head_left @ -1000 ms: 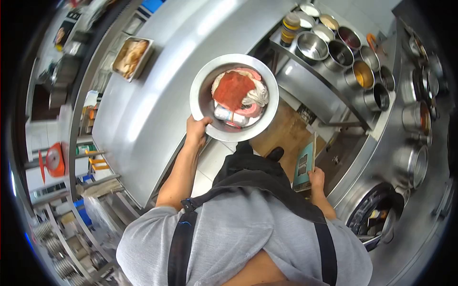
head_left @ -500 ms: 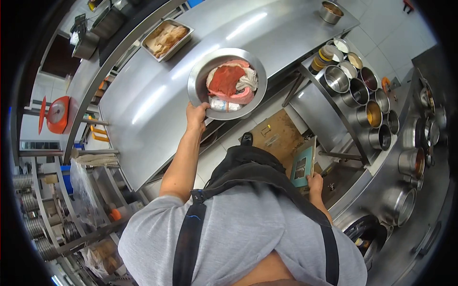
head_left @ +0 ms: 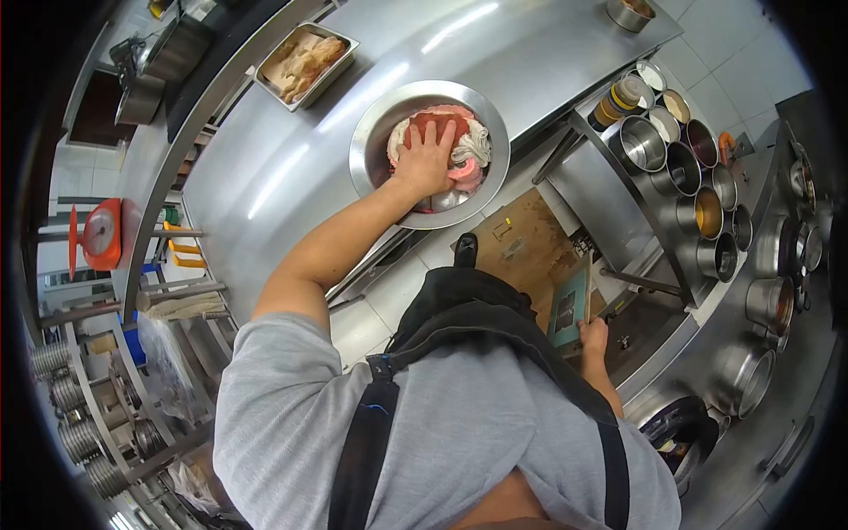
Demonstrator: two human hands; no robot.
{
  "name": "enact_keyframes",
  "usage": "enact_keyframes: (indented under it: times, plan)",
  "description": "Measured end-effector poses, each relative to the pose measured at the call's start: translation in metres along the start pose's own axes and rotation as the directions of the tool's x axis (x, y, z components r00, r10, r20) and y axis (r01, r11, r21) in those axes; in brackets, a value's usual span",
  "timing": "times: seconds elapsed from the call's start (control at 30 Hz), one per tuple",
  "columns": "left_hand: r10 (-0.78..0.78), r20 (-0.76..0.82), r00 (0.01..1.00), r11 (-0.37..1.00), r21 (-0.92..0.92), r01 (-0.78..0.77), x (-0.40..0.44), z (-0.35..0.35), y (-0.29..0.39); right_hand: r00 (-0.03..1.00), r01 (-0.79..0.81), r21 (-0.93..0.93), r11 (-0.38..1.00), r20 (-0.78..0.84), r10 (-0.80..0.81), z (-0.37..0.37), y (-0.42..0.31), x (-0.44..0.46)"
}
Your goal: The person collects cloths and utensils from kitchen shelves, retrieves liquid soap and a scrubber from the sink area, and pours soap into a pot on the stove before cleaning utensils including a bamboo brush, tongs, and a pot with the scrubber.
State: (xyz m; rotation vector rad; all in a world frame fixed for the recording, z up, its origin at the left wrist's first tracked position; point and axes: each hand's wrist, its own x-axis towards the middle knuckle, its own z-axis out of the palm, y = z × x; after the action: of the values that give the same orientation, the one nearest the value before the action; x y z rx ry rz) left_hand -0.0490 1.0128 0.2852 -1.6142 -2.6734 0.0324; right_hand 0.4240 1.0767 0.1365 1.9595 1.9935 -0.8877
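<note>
A wide metal bowl (head_left: 364, 157) rests at the edge of the steel counter. Inside it lie a red cloth-like piece (head_left: 459, 126), a bunched whitish cloth (head_left: 479, 141) and pink material (head_left: 466, 174). My left hand (head_left: 426, 159) reaches into the bowl and lies on the red piece with its fingers spread. Low on the right, my right hand (head_left: 594, 336) grips the edge of a flat teal book or board (head_left: 567, 309), which hangs beside my apron.
The steel counter (head_left: 291, 199) carries a tray (head_left: 305, 66) of pale food at the back left and a small pot (head_left: 630, 13) at its far end. Several metal pots (head_left: 643, 144) crowd a lower shelf at the right. An orange scale (head_left: 102, 234) stands at the left.
My left hand has let go of the bowl's rim and moved onto the red piece inside. The bowl has come to rest at the counter's edge. My right hand still holds the teal book or board.
</note>
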Motion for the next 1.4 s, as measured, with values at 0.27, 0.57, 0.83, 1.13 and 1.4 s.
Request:
enact_keyframes:
  times: [0.27,0.57,0.83,1.13,1.4]
  plan:
    - [-0.094,-0.146,0.985,0.880,-0.475,0.014,0.036,0.010,-0.074,0.999,0.031,0.097,0.995,0.007,-0.031,0.021,-0.012,0.013]
    - [-0.503,-0.139,0.853,-0.052,-0.981,-0.190,-0.070,-0.116,-0.213,0.996,0.052,-0.088,0.995,0.081,-0.044,0.006,-0.026,0.036]
    - [-0.807,-0.269,0.526,0.019,-0.902,-0.432,-0.246,-0.194,-0.301,0.976,0.212,-0.200,0.957,0.099,-0.196,0.005,-0.044,0.088]
    - [-0.734,-0.143,0.664,0.673,-0.288,0.681,-0.198,-0.055,-0.256,0.926,0.362,-0.212,0.908,0.194,-0.323,0.002,-0.107,0.102]
    - [-0.583,-0.008,0.812,0.779,-0.289,0.557,-0.172,0.047,-0.245,0.937,0.341,-0.119,0.932,0.122,-0.327,-0.005,-0.111,0.093]
